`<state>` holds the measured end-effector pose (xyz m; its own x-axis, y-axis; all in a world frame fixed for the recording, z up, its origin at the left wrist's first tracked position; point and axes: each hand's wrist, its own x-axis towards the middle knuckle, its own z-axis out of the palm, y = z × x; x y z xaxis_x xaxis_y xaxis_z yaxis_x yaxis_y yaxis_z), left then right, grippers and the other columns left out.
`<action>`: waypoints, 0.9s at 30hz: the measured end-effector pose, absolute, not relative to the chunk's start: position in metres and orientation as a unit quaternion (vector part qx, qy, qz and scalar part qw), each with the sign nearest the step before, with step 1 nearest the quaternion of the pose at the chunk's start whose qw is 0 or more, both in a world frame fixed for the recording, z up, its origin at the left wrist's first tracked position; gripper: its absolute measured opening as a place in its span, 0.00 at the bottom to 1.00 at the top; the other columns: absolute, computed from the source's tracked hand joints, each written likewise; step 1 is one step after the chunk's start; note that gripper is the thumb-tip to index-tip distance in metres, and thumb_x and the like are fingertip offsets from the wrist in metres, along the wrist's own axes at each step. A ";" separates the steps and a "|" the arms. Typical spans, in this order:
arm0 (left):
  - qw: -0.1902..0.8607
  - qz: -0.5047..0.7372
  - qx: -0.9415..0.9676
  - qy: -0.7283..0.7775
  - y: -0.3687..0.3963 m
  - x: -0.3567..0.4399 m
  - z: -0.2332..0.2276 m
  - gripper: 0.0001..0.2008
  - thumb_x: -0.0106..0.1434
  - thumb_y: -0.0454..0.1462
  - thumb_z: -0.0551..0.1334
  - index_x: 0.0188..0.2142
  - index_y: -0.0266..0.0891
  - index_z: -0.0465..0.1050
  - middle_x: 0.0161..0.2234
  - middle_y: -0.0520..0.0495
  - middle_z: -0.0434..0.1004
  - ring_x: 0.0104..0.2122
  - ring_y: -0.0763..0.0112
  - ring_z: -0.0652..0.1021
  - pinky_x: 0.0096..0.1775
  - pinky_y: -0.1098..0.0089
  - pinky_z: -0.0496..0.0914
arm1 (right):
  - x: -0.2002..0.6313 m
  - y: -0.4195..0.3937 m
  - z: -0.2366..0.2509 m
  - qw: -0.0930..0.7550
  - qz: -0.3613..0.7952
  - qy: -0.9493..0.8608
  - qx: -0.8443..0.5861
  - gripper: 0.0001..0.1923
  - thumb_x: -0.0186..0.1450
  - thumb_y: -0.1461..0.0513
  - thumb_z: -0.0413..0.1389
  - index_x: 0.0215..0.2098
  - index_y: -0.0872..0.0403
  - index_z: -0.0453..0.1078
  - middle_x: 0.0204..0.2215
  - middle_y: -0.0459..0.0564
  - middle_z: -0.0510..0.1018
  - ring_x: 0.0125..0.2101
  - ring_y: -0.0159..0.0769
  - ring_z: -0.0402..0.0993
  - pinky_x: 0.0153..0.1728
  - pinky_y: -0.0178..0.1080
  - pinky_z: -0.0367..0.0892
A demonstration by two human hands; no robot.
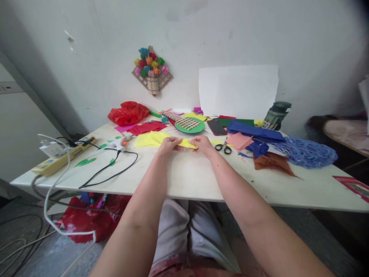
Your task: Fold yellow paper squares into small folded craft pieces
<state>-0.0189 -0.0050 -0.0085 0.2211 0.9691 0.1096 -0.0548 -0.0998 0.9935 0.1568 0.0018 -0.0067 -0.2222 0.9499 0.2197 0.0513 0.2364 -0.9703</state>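
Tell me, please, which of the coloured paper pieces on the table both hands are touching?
The yellow paper: the left hand and right hand pinch its near edge. The pink paper, blue paper and red paper lie apart, untouched.

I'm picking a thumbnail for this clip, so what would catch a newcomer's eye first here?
First, both hands at the table's middle: the left hand and right hand pinch a yellow paper sheet lying flat on the white table. Next, the bright paper flower bouquet on the wall above. Then the blue shredded heap on the right and the red plastic bag at the back left.
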 end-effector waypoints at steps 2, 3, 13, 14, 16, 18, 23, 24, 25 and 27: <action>0.525 0.478 0.573 0.410 -0.004 -0.020 -0.009 0.17 0.46 0.45 0.63 0.28 0.32 0.68 0.20 0.47 0.73 0.19 0.72 0.74 0.25 0.73 0.69 | 0.157 0.001 -0.006 0.477 0.472 -0.623 -0.402 0.14 0.46 0.55 0.60 0.22 0.59 0.66 0.13 0.45 0.72 0.11 0.26 0.64 0.13 0.29 0.60; 0.523 0.476 0.574 0.412 -0.003 -0.020 -0.009 0.17 0.46 0.45 0.63 0.28 0.32 0.68 0.20 0.47 0.73 0.20 0.72 0.74 0.25 0.73 0.69 | 0.157 0.000 -0.005 0.477 0.473 -0.623 -0.402 0.14 0.46 0.55 0.60 0.22 0.59 0.67 0.13 0.45 0.72 0.11 0.26 0.64 0.12 0.29 0.60; 0.516 0.508 0.529 0.443 -0.004 -0.023 -0.006 0.23 0.50 0.53 0.56 0.31 0.33 0.64 0.20 0.43 0.74 0.20 0.67 0.75 0.22 0.70 0.69 | 0.161 -0.001 -0.003 0.488 0.484 -0.608 -0.396 0.12 0.47 0.58 0.60 0.21 0.59 0.66 0.13 0.46 0.72 0.11 0.25 0.64 0.12 0.29 0.59; 0.511 0.504 0.533 0.448 -0.005 -0.023 -0.005 0.23 0.50 0.53 0.56 0.30 0.33 0.64 0.20 0.43 0.74 0.19 0.68 0.75 0.22 0.71 0.68 | 0.162 0.000 -0.003 0.488 0.485 -0.609 -0.394 0.12 0.47 0.58 0.60 0.21 0.60 0.66 0.13 0.46 0.72 0.11 0.25 0.64 0.12 0.29 0.60; 0.494 0.496 0.554 0.449 -0.006 -0.024 -0.005 0.20 0.48 0.51 0.60 0.25 0.34 0.63 0.19 0.44 0.74 0.18 0.70 0.74 0.21 0.73 0.67 | 0.162 -0.001 -0.003 0.486 0.485 -0.612 -0.392 0.12 0.47 0.58 0.60 0.22 0.60 0.67 0.13 0.46 0.72 0.11 0.25 0.64 0.12 0.29 0.60; 0.473 0.501 0.575 0.442 -0.006 -0.024 -0.006 0.19 0.46 0.49 0.62 0.22 0.34 0.61 0.18 0.46 0.73 0.16 0.73 0.72 0.20 0.75 0.66 | 0.161 -0.001 -0.002 0.484 0.486 -0.613 -0.393 0.12 0.47 0.58 0.60 0.22 0.60 0.67 0.13 0.46 0.72 0.11 0.25 0.63 0.12 0.29 0.59; 0.438 0.521 0.581 0.446 -0.003 -0.023 -0.008 0.19 0.46 0.48 0.62 0.20 0.34 0.61 0.16 0.47 0.71 0.14 0.75 0.70 0.18 0.75 0.65 | 0.160 -0.001 -0.002 0.483 0.485 -0.610 -0.400 0.12 0.47 0.58 0.60 0.22 0.60 0.67 0.13 0.46 0.72 0.11 0.26 0.63 0.12 0.29 0.59; 0.439 0.521 0.577 0.450 -0.003 -0.023 -0.007 0.19 0.46 0.49 0.62 0.20 0.34 0.61 0.16 0.47 0.71 0.14 0.74 0.71 0.19 0.74 0.65 | 0.160 0.000 -0.002 0.482 0.485 -0.611 -0.398 0.12 0.47 0.58 0.60 0.22 0.60 0.67 0.13 0.46 0.72 0.11 0.26 0.64 0.12 0.29 0.59; 0.441 0.521 0.570 0.456 -0.003 -0.023 -0.007 0.20 0.47 0.50 0.61 0.21 0.34 0.61 0.16 0.46 0.71 0.14 0.74 0.71 0.19 0.74 0.66 | 0.161 0.000 -0.003 0.482 0.487 -0.611 -0.396 0.12 0.47 0.58 0.60 0.22 0.60 0.67 0.13 0.46 0.72 0.11 0.26 0.64 0.12 0.29 0.60; 0.447 0.523 0.554 0.470 -0.003 -0.022 -0.005 0.21 0.48 0.52 0.58 0.24 0.33 0.64 0.16 0.46 0.71 0.15 0.72 0.72 0.19 0.73 0.66 | 0.161 0.000 -0.002 0.479 0.492 -0.611 -0.394 0.13 0.47 0.57 0.61 0.22 0.60 0.67 0.13 0.46 0.72 0.11 0.26 0.64 0.12 0.29 0.60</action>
